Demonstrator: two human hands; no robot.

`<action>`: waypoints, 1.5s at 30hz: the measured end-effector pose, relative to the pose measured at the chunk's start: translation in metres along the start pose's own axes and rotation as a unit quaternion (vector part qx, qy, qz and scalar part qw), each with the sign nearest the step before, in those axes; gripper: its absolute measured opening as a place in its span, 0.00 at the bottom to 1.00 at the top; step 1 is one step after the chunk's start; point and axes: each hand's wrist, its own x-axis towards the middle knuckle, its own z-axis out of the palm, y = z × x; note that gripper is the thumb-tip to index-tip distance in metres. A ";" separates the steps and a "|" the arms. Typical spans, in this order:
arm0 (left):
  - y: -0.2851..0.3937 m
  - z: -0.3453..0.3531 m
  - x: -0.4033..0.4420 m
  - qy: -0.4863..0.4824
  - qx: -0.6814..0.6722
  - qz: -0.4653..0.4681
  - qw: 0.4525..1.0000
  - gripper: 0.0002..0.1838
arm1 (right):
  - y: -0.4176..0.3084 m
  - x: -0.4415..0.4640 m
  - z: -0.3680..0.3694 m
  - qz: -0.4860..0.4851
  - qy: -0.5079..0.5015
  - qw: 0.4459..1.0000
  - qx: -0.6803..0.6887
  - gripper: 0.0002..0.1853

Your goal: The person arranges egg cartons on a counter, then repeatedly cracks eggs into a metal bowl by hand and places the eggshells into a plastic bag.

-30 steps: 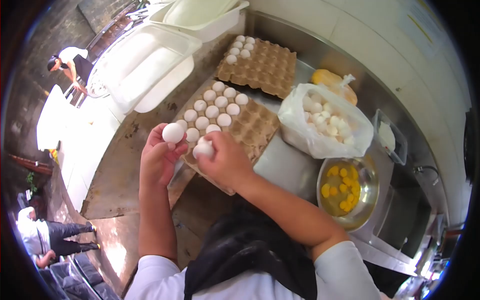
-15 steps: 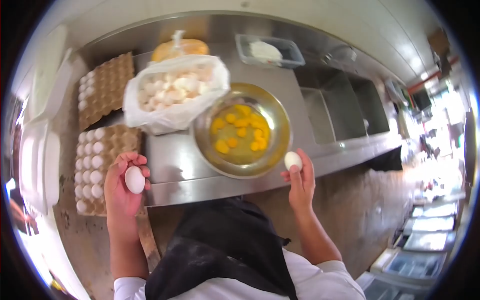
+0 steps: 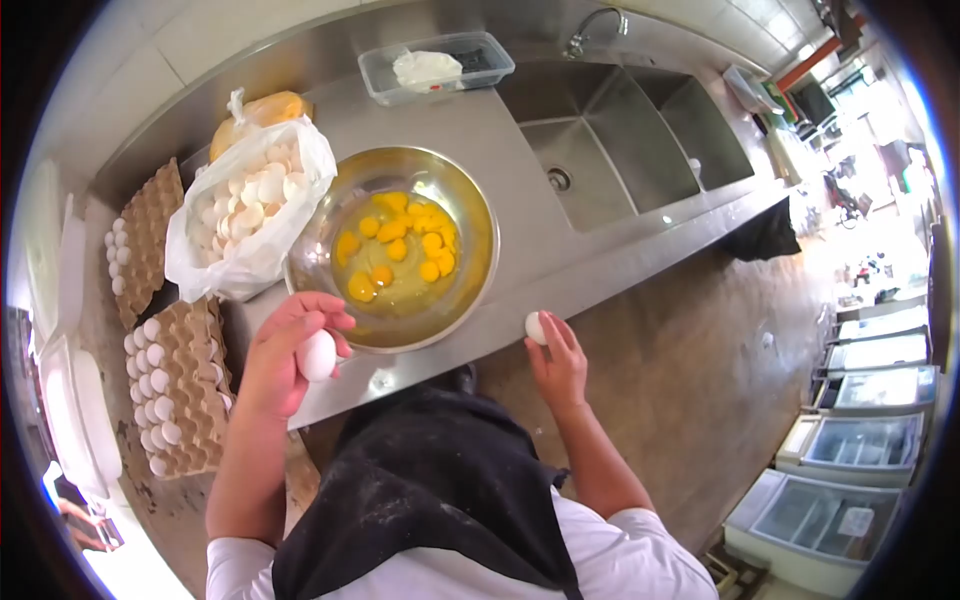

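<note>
Pinched in the fingers of my left hand [image 3: 284, 352] is a whole white egg [image 3: 317, 356], close to the near left rim of a wide steel bowl [image 3: 480, 240]. A second white egg [image 3: 536, 328] sits in the fingertips of my right hand [image 3: 559, 366], at the counter's front edge, right of the bowl. Both shells look unbroken. Inside the bowl lie several yolks [image 3: 400, 235] in clear egg white. Left of the bowl stands a white plastic bag [image 3: 190, 262] full of empty eggshells [image 3: 250, 205].
Cardboard egg trays [image 3: 190, 400] hold several eggs at the left. Behind the bag is a tied bag with orange-yellow contents [image 3: 265, 112]. A clear plastic container [image 3: 490, 62] with something white stands at the back. Sink basins [image 3: 575, 170] and a faucet [image 3: 600, 28] are at the right.
My view has turned to the right, so the bowl and bag appear further left. Both hands have come nearer each other, each still holding its egg; my left hand is closer to the bowl.
</note>
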 end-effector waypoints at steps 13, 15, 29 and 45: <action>-0.013 0.063 0.056 -0.074 0.481 0.303 0.819 0.24 | -0.110 0.092 0.002 0.270 -0.247 0.674 0.642 0.26; -0.012 0.063 0.057 -0.060 0.473 0.312 0.822 0.22 | -0.116 0.097 0.012 0.283 -0.250 0.688 0.619 0.26; -0.021 0.050 0.077 0.008 0.470 0.233 0.851 0.19 | -0.120 0.122 0.038 0.283 -0.263 0.768 0.510 0.23; -0.006 0.031 0.060 0.034 0.475 0.342 0.810 0.28 | -0.131 0.156 0.030 0.240 -0.400 0.749 0.471 0.22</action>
